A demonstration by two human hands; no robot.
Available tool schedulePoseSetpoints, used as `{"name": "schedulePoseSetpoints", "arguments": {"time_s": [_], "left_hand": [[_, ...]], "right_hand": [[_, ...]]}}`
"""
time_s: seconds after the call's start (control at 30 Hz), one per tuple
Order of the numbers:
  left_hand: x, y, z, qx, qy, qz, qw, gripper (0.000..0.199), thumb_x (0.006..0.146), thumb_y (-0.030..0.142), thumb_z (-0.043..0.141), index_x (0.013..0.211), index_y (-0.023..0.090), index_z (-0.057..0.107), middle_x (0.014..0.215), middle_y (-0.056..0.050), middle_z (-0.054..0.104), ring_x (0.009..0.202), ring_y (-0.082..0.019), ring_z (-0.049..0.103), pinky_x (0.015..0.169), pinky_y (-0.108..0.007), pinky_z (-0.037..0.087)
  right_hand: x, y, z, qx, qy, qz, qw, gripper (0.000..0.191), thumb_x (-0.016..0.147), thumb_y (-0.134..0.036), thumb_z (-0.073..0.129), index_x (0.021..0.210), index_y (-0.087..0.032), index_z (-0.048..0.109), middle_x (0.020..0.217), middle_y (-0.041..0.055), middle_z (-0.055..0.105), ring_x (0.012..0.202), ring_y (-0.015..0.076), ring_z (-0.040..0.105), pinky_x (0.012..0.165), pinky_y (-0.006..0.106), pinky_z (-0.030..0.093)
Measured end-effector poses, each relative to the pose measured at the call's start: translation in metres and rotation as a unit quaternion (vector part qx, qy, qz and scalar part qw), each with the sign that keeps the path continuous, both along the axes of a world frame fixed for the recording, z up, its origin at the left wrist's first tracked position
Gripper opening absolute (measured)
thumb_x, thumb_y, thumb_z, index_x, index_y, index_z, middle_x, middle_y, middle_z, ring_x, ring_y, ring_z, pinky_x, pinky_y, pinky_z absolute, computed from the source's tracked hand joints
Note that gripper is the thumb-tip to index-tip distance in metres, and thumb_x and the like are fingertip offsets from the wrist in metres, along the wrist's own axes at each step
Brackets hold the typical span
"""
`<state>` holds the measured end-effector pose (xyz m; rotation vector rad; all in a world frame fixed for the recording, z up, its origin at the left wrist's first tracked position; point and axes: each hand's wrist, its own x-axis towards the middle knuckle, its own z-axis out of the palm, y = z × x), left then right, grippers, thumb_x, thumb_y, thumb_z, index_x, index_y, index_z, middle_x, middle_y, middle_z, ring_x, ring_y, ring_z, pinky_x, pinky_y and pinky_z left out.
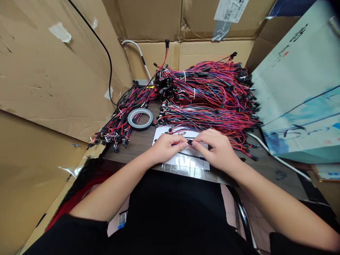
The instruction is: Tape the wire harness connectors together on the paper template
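Over a white sheet (183, 163) at the table's front edge, my left hand (167, 147) pinches thin red and black wires. My right hand (215, 147) is closed on a small black connector (190, 142), its thumb and forefinger at the connector's right side. The fingertips of both hands nearly meet there. A black cable lies across the sheet below the hands. Just behind them lies a large pile of red and black wire harnesses (207, 117), with tied bundles (209, 81) farther back. A roll of black tape (140, 119) lies to the left.
A looser heap of wires (119, 122) covers the table's left side. Cardboard (61, 63) walls stand at the left and back. At the right are a pale blue printed panel (300, 92) and a white cable (278, 161). A chair's metal armrest (243, 216) is below the table.
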<state>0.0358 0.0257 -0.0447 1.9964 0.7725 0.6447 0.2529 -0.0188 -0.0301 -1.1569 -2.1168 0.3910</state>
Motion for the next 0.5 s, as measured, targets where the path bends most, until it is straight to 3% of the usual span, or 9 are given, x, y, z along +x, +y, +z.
{"name": "schedulePoseSetpoints", "arguments": {"time_s": [0.13,0.2,0.27,0.37,0.5], "left_hand": [[0.000,0.000,0.001,-0.040,0.007,0.016,0.999,0.036,0.092,0.038,0.060,0.119,0.017,0.069,0.105,-0.005,0.073,0.085,-0.014,0.066,0.077,-0.023,0.049],[0.000,0.000,0.001,-0.038,0.010,0.027,0.999,0.035,0.091,0.038,0.060,0.118,0.018,0.069,0.111,-0.005,0.072,0.093,-0.015,0.067,0.082,-0.024,0.050],[0.001,0.001,0.000,-0.022,0.015,0.025,0.999,0.028,0.092,0.036,0.059,0.106,0.017,0.073,0.106,-0.005,0.073,0.095,-0.016,0.067,0.086,-0.025,0.049],[0.001,0.003,-0.002,-0.003,0.031,0.015,0.999,0.024,0.092,0.033,0.056,0.093,0.015,0.072,0.090,-0.003,0.073,0.085,-0.015,0.067,0.078,-0.024,0.049],[0.001,0.003,-0.004,0.022,0.056,0.026,0.998,0.024,0.093,0.033,0.054,0.090,0.015,0.070,0.076,0.001,0.068,0.074,-0.012,0.062,0.070,-0.022,0.045]], "right_hand": [[0.027,-0.011,0.011,0.040,-0.009,-0.077,0.996,0.008,0.093,-0.024,0.056,0.088,-0.023,0.063,0.087,0.0038,0.069,0.082,0.0184,0.062,0.080,0.036,0.048],[0.047,-0.019,0.012,0.057,-0.036,-0.116,0.991,0.005,0.092,-0.025,0.057,0.090,-0.023,0.062,0.088,0.0045,0.068,0.083,0.0192,0.062,0.079,0.037,0.048],[0.065,-0.028,0.007,0.037,-0.077,-0.119,0.989,0.009,0.092,-0.028,0.058,0.099,-0.023,0.062,0.095,0.0067,0.068,0.087,0.0213,0.062,0.077,0.038,0.049],[0.082,-0.039,-0.009,0.007,-0.116,-0.082,0.990,0.036,0.090,-0.032,0.063,0.124,-0.023,0.054,0.103,0.0080,0.070,0.095,0.0246,0.064,0.084,0.042,0.051],[0.090,-0.044,-0.031,0.036,-0.130,-0.075,0.988,0.034,0.091,-0.027,0.061,0.123,-0.023,0.052,0.094,0.0062,0.071,0.087,0.0233,0.064,0.082,0.042,0.051]]}}
